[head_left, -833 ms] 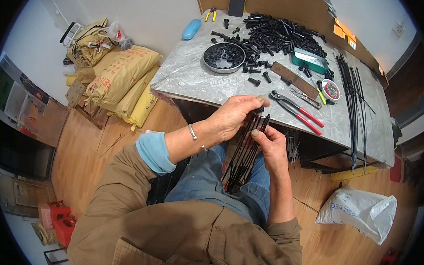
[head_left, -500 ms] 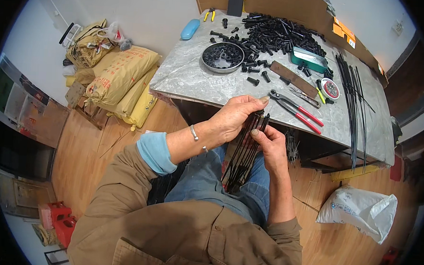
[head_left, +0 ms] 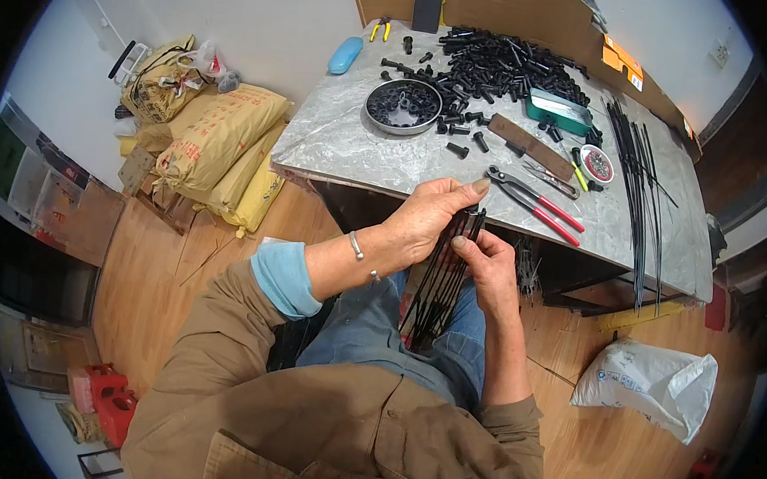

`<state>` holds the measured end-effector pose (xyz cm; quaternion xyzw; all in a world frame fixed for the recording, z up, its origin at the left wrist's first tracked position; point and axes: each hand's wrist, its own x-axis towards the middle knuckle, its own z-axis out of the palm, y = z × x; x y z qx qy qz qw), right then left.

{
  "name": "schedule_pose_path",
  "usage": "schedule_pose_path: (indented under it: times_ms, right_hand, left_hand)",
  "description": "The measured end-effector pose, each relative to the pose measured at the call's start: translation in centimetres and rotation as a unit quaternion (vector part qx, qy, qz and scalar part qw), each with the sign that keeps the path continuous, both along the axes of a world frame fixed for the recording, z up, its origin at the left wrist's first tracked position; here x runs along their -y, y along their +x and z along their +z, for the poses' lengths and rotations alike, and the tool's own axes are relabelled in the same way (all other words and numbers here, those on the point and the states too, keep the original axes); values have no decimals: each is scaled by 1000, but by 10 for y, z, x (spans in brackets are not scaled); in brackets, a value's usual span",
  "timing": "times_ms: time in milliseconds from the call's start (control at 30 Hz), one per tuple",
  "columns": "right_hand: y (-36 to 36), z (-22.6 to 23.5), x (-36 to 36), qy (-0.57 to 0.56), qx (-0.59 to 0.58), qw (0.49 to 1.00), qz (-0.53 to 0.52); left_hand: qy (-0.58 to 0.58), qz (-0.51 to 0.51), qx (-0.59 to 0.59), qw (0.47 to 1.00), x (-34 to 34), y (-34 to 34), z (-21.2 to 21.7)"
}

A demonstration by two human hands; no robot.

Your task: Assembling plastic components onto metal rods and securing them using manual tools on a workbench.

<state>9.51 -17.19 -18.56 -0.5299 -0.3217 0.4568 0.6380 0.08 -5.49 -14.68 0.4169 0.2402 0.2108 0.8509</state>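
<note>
Over my lap, in front of the table's near edge, I hold a bundle of thin black rods or strips (head_left: 435, 299) that fan downward. My left hand (head_left: 430, 216) is closed at the bundle's upper end, thumb pointing toward the table. Just below and to the right, my right hand (head_left: 491, 267) pinches the same bundle with thumb and fingers. The ends inside my left fingers are hidden. Nearest to my hands on the table lie red-handled pincers (head_left: 537, 206).
The grey marbled table (head_left: 328, 137) bears a heap of black bolts (head_left: 518, 64), a round metal dish (head_left: 401, 129) of black nuts, a green box (head_left: 559, 115), a rusty flat bar (head_left: 531, 147) and long black rods (head_left: 636, 192). A white sack (head_left: 641, 379) lies on the floor at right; yellow sacks (head_left: 219, 140) stand left.
Both hands keep hold of the bundle. My left hand has shifted very slightly right and down, its thumb moving a little; the objects on the table stay put.
</note>
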Motion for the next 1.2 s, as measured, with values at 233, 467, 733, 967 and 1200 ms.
schedule_pose_path:
  times_ms: [233, 467, 733, 967, 1200]
  right_hand:
    - [-4, -2, -1, 6, -22, 1000, -13]
    - [1, -3, 2, 9, -19, 999, -31]
    - [6, -6, 3, 15, -38, 998, -37]
    - [3, -1, 4, -20, 86, 995, -45]
    - [13, -5, 4, -45, -43, 997, 47]
  left_hand:
    - [53, 14, -11, 998, 0, 0, 3]
    - [230, -68, -57, 969, -5, -10, 8]
    - [250, -67, -1, 966, -8, -17, 7]
    - [248, -61, -6, 967, -9, -19, 5]
    - [233, -104, 9, 967, -9, -26, 7]
